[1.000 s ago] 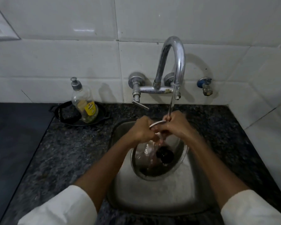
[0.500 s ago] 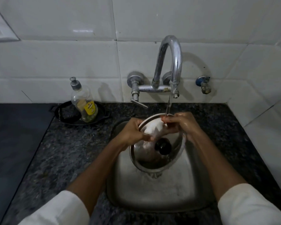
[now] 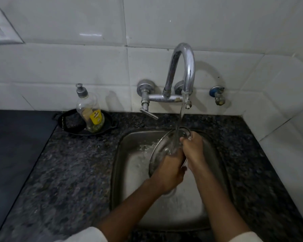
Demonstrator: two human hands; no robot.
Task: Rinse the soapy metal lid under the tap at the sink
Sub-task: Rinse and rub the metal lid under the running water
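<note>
Over the sink [image 3: 129, 172], the metal lid [image 3: 162, 147] stands tilted on edge, its face turned toward ten o'clock and its rim running from one o'clock down to seven. The left hand [image 3: 170, 170] grips its lower edge and the right hand [image 3: 192, 147] clasps its upper rim, under the tap [image 3: 187, 67] stream.

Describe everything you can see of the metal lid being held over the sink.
The metal lid is round, shiny steel with a rolled rim, wet and blurred. It is tipped steeply on edge over the sink, one face turned to the left. The stream from the tap strikes it near its top. The left hand covers its lower part and the right hand grips its upper right edge. No knob shows, and soap cannot be made out.
</note>
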